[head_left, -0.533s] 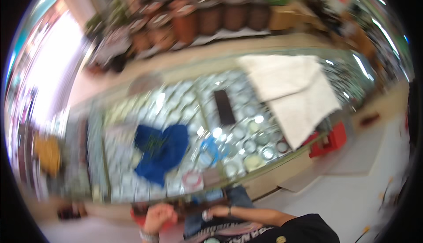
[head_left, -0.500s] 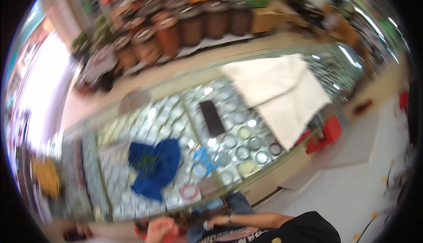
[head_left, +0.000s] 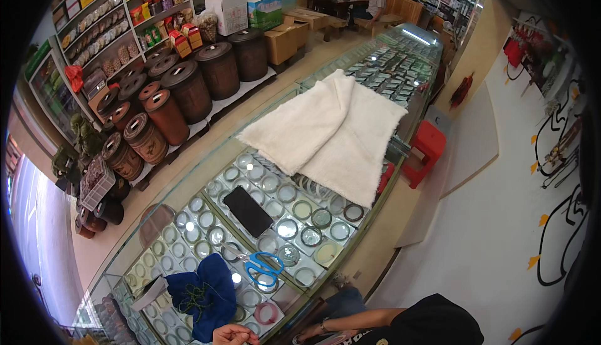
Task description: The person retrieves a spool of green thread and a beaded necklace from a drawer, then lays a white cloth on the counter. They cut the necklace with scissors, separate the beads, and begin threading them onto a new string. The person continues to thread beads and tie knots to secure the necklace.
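At the lower edge my left hand (head_left: 235,334) is raised beside a dark blue cloth (head_left: 211,292), its fingers curled together; whatever they hold, if anything, is hidden. A tangle of thin green cord (head_left: 197,296) lies on that cloth. My right hand (head_left: 308,331) rests low near my lap, below the counter edge, with its fingers mostly cut off by the frame. Blue-handled scissors (head_left: 264,267) lie on the glass counter (head_left: 294,288), right of the cloth. A pink bangle (head_left: 267,313) sits near my left hand. Farther up is a black phone (head_left: 248,211).
Rows of bangles (head_left: 311,235) show in the counter. A white fluffy cloth (head_left: 332,132) covers its far part. A red stool (head_left: 426,151) stands to the right. Lidded brown barrels (head_left: 188,88) line the far left. A person (head_left: 374,4) sits far back.
The view has swung and sharpened, so the counter runs more steeply up to the right. My left hand now sits lower in the picture, closer to the blue cloth. The counter items look unmoved.
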Available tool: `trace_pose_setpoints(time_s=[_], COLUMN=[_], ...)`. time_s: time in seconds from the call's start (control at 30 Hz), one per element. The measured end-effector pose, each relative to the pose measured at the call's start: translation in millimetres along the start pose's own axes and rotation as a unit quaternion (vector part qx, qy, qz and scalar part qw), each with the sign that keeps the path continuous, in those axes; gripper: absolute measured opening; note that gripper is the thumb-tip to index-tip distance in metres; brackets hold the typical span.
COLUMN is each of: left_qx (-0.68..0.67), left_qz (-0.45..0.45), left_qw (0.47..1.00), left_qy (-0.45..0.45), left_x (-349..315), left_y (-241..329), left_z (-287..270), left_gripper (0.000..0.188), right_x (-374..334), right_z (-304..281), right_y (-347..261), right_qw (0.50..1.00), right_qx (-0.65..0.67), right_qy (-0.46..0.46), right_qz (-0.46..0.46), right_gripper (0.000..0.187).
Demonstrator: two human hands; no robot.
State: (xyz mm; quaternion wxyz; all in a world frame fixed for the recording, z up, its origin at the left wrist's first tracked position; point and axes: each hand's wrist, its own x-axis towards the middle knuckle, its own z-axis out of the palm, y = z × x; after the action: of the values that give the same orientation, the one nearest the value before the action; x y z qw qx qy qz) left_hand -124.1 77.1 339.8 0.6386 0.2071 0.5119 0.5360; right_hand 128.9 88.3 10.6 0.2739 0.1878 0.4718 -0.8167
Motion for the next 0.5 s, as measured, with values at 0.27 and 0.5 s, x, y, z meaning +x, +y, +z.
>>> trace_pose_setpoints(time_s=[0.27, 0.5], left_qx=[-0.054, -0.029], left_qz=[-0.065, -0.106], left_qw=[0.996, 0.994], left_qy=[0.003, -0.001], left_x=[-14.0, -13.2], left_y=[-2.8, -14.6], left_z=[18.8, 19.3], left_gripper=[0.008, 0.008], right_x=[-15.1, -49.8], right_z=[-20.5, -31.7], right_y=[-7.6, 14.8], right_qw=[0.976, 0.890], right_qx=[0.210, 0.427], right_qy=[0.059, 0.158], right_qz=[0.016, -0.017], right_gripper=[0.048, 0.033])
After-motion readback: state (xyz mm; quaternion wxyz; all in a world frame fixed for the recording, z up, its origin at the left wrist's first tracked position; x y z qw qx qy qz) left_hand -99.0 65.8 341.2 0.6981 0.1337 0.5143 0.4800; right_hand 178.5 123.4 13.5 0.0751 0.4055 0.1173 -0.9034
